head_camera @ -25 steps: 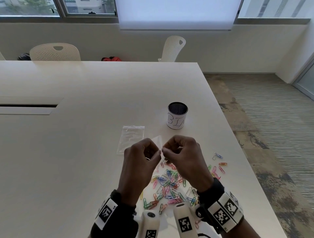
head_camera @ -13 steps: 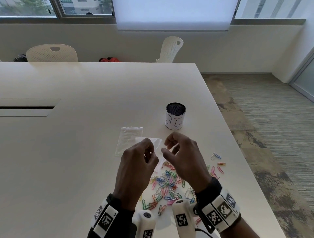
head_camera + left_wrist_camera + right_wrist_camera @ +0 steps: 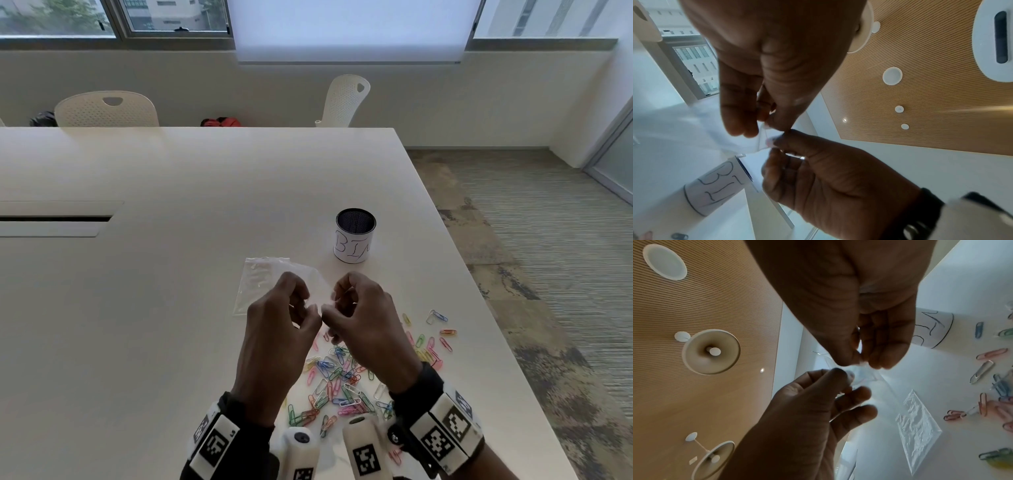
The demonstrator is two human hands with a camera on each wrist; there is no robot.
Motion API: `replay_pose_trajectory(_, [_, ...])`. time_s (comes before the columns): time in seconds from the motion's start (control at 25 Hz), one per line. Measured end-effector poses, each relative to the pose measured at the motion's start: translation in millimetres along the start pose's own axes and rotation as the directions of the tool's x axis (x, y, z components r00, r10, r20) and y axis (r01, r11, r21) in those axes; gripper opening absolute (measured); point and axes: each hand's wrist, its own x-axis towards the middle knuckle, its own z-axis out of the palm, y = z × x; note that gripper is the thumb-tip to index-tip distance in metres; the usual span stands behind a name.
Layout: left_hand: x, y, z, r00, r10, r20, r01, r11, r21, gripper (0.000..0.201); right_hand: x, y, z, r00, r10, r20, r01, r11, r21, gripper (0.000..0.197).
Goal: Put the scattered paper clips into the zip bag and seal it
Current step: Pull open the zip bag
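Observation:
Both hands are raised above the table and pinch the edge of a small clear zip bag (image 3: pixel 313 279) between thumbs and fingertips. My left hand (image 3: pixel 308 306) holds one side and my right hand (image 3: pixel 332 305) the other, knuckles almost touching. The left wrist view shows the bag (image 3: pixel 694 129) hanging away from the left hand (image 3: pixel 764 123), with the right hand (image 3: pixel 777 146) below it. Coloured paper clips (image 3: pixel 342 377) lie scattered on the white table (image 3: pixel 171 308) under and to the right of the hands. Whether the bag's mouth is parted I cannot tell.
A second clear bag (image 3: pixel 255 291) lies flat on the table just left of the hands. A white cup marked BIN (image 3: pixel 354 236) stands behind the hands. The table's right edge (image 3: pixel 496 342) runs close to the outermost clips.
Half a second ago the right fingers had loosened on the bag; now they are curled back onto its edge. Both hands stay in about the same spot.

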Motion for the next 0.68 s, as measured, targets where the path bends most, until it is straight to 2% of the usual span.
replay_pose_trajectory(0.12, [1.0,-2.4,-4.3,0.999,0.014,-0.036,-0.012,0.998,0.065,0.027,1.6,6.7,-4.5,0.997,-0.015,-0.079,-0.001,0.979,-0.203,0.018])
replay_pose_trajectory(0.2, [1.0,-1.8,-6.3,0.998,0.025,-0.054,-0.021,0.997,0.074,0.027,0.7,8.0,-6.1,0.994,-0.040,-0.105,0.010,0.961,-0.277,0.017])
replay_pose_trajectory(0.36, [-0.9,-1.0,-3.8,0.999,0.043,0.002,-0.043,0.996,0.079,0.027,0.6,5.9,-0.3,0.984,-0.144,-0.105,0.114,0.962,-0.249,0.020])
replay_pose_trajectory(0.56, [-4.3,-5.4,-9.2,0.998,0.066,-0.001,-0.066,0.998,0.009,0.023,6.7,7.5,-6.5,0.974,-0.160,-0.157,0.114,0.957,-0.266,0.027])
replay_pose_trajectory(0.6, [-5.1,-7.9,-13.6,0.995,0.091,0.039,-0.091,0.996,-0.011,0.026,7.2,6.9,-9.8,0.979,-0.147,-0.140,0.111,0.966,-0.234,0.024])
replay_pose_trajectory(0.68, [-5.4,-16.1,-23.7,0.972,0.138,0.191,-0.138,0.990,-0.011,0.069,8.0,3.8,-17.3,0.992,-0.097,-0.081,0.087,0.990,-0.115,0.018])
